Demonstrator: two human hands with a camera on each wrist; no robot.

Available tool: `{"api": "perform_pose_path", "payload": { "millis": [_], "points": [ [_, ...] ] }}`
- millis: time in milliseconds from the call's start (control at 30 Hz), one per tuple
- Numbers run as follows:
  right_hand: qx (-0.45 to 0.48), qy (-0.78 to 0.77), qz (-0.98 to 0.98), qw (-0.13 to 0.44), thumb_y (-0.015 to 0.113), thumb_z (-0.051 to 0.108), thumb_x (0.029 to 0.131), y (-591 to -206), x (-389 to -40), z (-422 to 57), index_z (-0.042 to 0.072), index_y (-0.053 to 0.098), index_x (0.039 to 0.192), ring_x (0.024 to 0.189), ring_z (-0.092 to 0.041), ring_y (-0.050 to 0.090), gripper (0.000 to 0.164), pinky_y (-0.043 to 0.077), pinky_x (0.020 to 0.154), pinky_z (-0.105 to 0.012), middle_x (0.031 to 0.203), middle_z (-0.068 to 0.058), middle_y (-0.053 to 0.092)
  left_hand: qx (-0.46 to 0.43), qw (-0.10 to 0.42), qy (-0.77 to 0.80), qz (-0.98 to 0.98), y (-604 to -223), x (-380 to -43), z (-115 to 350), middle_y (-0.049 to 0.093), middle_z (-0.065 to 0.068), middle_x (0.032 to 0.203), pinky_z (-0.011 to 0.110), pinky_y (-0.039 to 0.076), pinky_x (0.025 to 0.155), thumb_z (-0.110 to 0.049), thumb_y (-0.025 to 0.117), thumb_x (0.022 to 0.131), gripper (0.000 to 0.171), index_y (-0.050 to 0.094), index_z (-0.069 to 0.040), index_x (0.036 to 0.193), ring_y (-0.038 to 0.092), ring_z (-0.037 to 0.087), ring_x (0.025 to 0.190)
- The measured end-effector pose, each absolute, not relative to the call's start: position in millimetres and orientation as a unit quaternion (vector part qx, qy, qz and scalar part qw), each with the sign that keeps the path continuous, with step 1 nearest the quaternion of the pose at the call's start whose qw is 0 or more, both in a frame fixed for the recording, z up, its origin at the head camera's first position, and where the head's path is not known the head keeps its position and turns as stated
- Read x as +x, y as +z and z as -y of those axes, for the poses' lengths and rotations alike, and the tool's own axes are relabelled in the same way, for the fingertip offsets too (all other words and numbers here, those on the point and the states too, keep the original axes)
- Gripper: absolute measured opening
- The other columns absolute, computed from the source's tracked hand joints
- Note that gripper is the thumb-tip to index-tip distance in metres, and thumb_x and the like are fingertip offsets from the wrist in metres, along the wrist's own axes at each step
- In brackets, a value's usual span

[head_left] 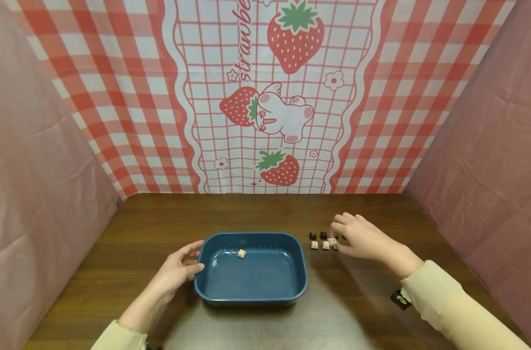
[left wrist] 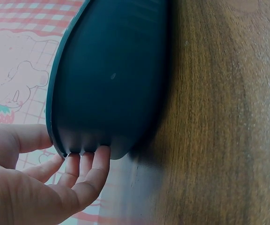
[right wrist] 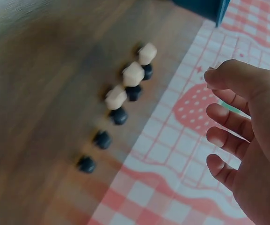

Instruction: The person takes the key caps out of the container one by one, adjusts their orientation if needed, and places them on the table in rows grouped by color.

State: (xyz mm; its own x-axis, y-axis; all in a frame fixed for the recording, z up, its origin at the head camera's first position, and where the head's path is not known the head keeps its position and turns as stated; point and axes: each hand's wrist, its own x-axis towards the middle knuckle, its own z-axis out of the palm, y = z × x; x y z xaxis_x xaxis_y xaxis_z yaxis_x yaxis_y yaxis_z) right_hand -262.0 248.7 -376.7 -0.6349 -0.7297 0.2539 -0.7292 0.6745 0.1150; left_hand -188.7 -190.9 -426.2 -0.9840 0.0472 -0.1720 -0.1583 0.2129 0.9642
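Note:
My left hand (head_left: 175, 272) holds the left end of a blue plastic bin (head_left: 251, 302). In the left wrist view its thumb is at the rim and the other fingertips press the outer wall. One cream keycap (head_left: 241, 253) lies inside the bin. To the right of the bin, my right hand (head_left: 363, 238) pinches a cream keycap (head_left: 332, 241) between thumb and index finger, over two short rows. Three cream keycaps (right wrist: 134, 74) form the near row and several black keycaps (right wrist: 102, 139) the far one. The right hand's other fingers are loosely bent.
Everything stands on a brown wooden table (head_left: 160, 218). A red and white checked cloth (head_left: 129, 97) with strawberries hangs behind, and pinkish curtains (head_left: 479, 146) flank both sides. A small black device (head_left: 401, 300) shows at the right wrist.

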Motion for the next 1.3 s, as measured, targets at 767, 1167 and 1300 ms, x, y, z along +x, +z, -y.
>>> {"api": "perform_pose_path", "payload": {
  "millis": [767,1167,1300],
  "points": [
    [0.305,-0.059,0.937,0.162,0.077,0.016,0.068,-426.9,-273.5,-289.6,0.018,0.054,0.073,0.075,-0.022,0.049,0.024,0.034,0.056,-0.034,0.078,0.003,0.048,-0.039,0.09,0.619,-0.779,-429.6,-189.8,191.9,0.047,0.019,0.124,0.034,0.05,0.072,0.003,0.06,0.086,0.058,0.042,-0.006,0.141,0.054,0.024,0.101],
    [0.281,-0.063,0.947,0.146,0.076,0.013,0.069,-438.8,-280.6,-295.3,0.017,0.052,0.07,0.075,-0.024,0.05,0.024,0.035,0.056,-0.036,0.075,0.002,0.047,-0.038,0.083,0.626,-0.774,-427.5,-189.9,190.3,0.049,0.02,0.123,0.033,0.05,0.071,0.004,0.059,0.085,0.057,0.044,-0.005,0.139,0.055,0.022,0.097],
    [0.284,-0.063,0.946,0.141,0.076,0.014,0.07,-439.5,-282.1,-294.4,0.017,0.052,0.071,0.076,-0.024,0.05,0.024,0.036,0.056,-0.037,0.076,0.002,0.047,-0.038,0.082,0.626,-0.774,-428.0,-189.9,191.0,0.049,0.02,0.123,0.033,0.05,0.071,0.005,0.059,0.086,0.057,0.044,-0.005,0.139,0.055,0.022,0.097]
  ]
}}
